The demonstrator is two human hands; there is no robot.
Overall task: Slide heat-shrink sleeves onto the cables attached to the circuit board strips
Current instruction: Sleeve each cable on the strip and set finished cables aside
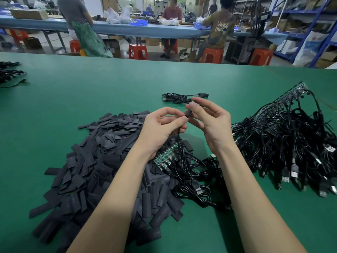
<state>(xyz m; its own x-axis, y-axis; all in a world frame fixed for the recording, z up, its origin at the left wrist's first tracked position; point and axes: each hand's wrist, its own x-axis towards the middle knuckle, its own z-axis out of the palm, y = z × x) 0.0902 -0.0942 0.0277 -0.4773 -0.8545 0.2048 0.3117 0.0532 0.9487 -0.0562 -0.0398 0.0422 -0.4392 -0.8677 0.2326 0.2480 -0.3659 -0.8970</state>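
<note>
My left hand (161, 127): fingers curled, pinching the cable (179, 133).
My right hand (209, 121): fingertips pinching the sleeve (188, 113) on the cable end.

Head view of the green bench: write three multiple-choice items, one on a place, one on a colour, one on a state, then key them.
1. Where does the pile of sleeves lie?
A. under the person's left forearm and left of it
B. on the far blue table
C. in a blue bin

2. What colour are the stools behind the bench?
A. white
B. red-orange
C. yellow

3. What are the two hands doing?
A. lying flat on the mat
B. both pinching one cable end above the mat
C. lifting a box

Key: 1 A, the dark sleeves spread there on the green mat. 2 B, all show red-orange. 3 B, left hand and right hand meet on the cable.
</note>
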